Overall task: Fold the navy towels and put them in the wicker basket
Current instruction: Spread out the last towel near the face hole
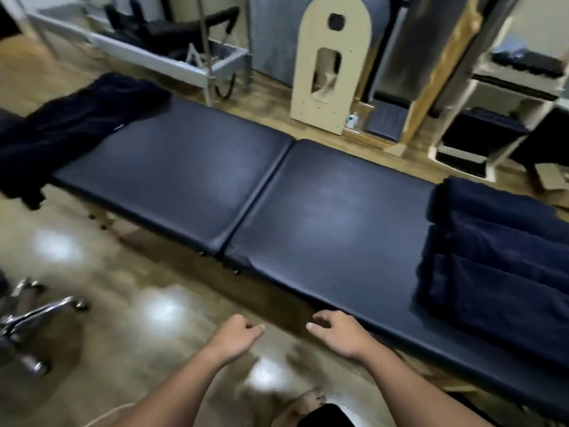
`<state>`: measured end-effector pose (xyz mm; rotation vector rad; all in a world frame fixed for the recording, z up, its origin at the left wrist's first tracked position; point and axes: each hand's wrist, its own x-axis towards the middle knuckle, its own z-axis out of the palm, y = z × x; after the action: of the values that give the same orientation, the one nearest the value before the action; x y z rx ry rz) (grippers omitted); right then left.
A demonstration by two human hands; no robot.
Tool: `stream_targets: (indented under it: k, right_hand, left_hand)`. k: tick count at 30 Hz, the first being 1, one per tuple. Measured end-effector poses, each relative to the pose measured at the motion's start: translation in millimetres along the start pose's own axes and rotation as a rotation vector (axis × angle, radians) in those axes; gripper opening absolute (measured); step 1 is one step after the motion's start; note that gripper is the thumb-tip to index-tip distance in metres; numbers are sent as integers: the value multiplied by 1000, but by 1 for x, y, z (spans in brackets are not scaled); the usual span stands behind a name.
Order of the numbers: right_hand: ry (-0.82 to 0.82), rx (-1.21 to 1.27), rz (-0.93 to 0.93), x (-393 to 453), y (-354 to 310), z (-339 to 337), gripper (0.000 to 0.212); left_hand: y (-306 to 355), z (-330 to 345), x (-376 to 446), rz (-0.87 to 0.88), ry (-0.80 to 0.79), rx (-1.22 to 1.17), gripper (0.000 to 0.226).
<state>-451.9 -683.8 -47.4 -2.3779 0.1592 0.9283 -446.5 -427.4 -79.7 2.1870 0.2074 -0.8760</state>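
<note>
Navy towels lie folded [498, 266] on the bench [277, 192] right of my hands and heaped [70, 124] far left, while my left hand [235, 334] and right hand [337, 332] hover loosely curled, holding nothing.

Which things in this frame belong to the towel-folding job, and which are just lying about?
Part of the job:
- unfolded navy towels, heaped on the left end of the padded table
- folded navy towels, at its right end
- left hand and right hand, both empty
- no wicker basket in view

Lying about:
- chrome chair base
- arched wooden panel
- white shelf unit
</note>
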Motion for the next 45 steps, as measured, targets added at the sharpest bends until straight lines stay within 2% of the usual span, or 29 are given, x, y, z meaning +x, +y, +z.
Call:
stream_targets:
  k: [5,8,12,15,21,24,30,34,40,45]
  right_hand:
    - [-180,-27,-68,24,-61,43,60]
    - [-280,-81,-137,43,-99,57,58]
    - [-385,-200,-227,80,-143,67,70]
    - [-427,-259,-282,111,-175,70,75]
    - [-620,-399,-406,152,-241,70,71]
    - [-675,-445,-431,170,-269,79,73]
    - [-681,-457,-394,215,-336,100,77]
    - [-621,-382,-286,240,-390,103,71]
    - [-536,-271,-243,261,-468,114,60]
    - [-512,-242,-224,295,-512,124,61]
  left_hand:
    - [-79,-28,-40,-127,54,-208,27]
    - [-105,-45,-53,-180,82,-270,31]
    - [-120,-71,-61,-269,146,-401,28]
    - [-123,-93,-62,-316,221,-413,25]
    - [-139,-123,-61,-375,337,-495,13]
    - [-154,-140,-56,-402,313,-509,11]
    - [-200,-206,-19,-349,306,-520,14]
    - [-235,-269,13,-302,274,-452,18]
    - [-277,-360,46,-263,160,-314,20]
    - [-297,-414,81,-253,102,-301,20]
